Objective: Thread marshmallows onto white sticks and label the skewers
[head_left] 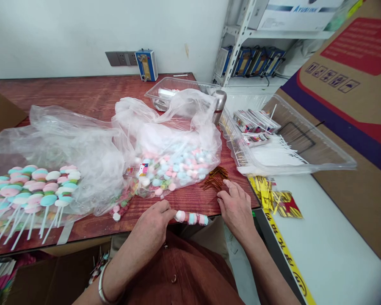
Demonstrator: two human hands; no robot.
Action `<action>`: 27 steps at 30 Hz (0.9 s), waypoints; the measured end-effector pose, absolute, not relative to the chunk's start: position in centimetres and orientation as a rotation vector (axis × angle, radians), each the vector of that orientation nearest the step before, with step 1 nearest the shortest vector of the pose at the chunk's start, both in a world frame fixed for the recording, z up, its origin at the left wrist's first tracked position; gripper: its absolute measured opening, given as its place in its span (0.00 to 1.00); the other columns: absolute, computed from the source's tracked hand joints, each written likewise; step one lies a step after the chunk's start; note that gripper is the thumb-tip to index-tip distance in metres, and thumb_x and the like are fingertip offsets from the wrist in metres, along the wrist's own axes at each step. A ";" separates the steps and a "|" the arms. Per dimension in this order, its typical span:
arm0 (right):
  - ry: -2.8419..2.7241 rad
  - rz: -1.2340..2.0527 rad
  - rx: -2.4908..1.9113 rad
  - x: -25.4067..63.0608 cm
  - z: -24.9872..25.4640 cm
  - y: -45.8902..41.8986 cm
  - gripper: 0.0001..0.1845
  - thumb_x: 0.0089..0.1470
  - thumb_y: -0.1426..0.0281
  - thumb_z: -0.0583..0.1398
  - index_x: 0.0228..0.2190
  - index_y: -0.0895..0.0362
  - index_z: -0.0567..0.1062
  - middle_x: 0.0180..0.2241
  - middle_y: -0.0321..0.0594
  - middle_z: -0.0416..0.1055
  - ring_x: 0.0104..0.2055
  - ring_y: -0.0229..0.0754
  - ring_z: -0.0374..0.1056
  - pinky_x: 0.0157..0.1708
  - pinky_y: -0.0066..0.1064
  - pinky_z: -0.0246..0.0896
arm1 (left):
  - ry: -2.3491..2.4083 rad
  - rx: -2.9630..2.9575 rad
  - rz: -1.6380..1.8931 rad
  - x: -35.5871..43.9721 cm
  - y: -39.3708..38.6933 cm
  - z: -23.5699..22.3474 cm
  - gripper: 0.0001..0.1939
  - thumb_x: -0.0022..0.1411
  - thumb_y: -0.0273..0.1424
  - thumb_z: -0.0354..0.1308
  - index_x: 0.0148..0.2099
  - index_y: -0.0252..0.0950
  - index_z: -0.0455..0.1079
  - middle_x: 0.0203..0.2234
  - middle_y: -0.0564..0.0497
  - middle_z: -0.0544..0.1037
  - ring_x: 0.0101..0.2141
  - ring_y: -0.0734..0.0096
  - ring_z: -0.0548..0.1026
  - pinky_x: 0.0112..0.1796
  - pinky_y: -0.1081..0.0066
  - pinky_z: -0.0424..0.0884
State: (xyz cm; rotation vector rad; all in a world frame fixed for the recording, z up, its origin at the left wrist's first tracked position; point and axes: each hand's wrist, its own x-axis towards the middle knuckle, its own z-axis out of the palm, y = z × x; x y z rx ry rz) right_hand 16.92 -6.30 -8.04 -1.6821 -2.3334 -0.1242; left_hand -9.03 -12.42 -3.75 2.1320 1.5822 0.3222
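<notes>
My left hand (155,222) is closed on one end of a marshmallow skewer (193,218), a short row of white, pink and blue pieces that seems to be in clear wrap. It is held level just over the table's front edge. To the right, my right hand (236,207) is at a small pile of gold-brown twist ties (215,178), thumb and forefinger curled together at its near side, apparently on a tie. Behind the skewer, a clear plastic bag (178,140) holds many small pastel marshmallows.
Finished-looking marshmallow sticks (34,188) lie on plastic at the left. A clear tray (305,161) with white sticks and small packs stands at right, near a steel flask (220,103). Yellow twist ties (263,192) lie below the tray. A large carton (346,106) leans at far right.
</notes>
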 end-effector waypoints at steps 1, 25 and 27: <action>-2.342 -0.149 -1.686 16.9 -8.2 -6.2 0.06 0.59 0.74 0.59 0.33 0.55 0.76 0.59 0.48 0.66 0.61 0.55 0.58 0.51 0.44 0.54 | 1.578 2.135 0.326 -9.0 -12.4 -3.7 0.21 0.62 0.14 0.42 0.39 0.35 0.75 0.32 0.49 0.70 0.35 0.66 0.69 0.37 0.67 0.64; -2.098 -0.291 -1.287 9.0 -4.7 -10.1 0.06 0.61 0.78 0.57 0.32 0.58 0.70 0.24 0.39 0.67 0.29 0.44 0.62 0.36 0.39 0.58 | 1.577 2.159 1.081 -4.4 -10.2 -4.4 0.15 0.67 0.19 0.46 0.49 0.36 0.71 0.34 0.48 0.74 0.35 0.67 0.72 0.38 0.68 0.69; -2.030 -0.237 -1.248 8.6 -5.0 -9.9 0.05 0.62 0.79 0.56 0.38 0.59 0.71 0.28 0.43 0.71 0.32 0.45 0.66 0.36 0.38 0.60 | 1.565 1.916 1.180 -4.2 -9.7 -4.4 0.13 0.67 0.21 0.48 0.45 0.36 0.73 0.34 0.48 0.75 0.37 0.68 0.72 0.40 0.68 0.68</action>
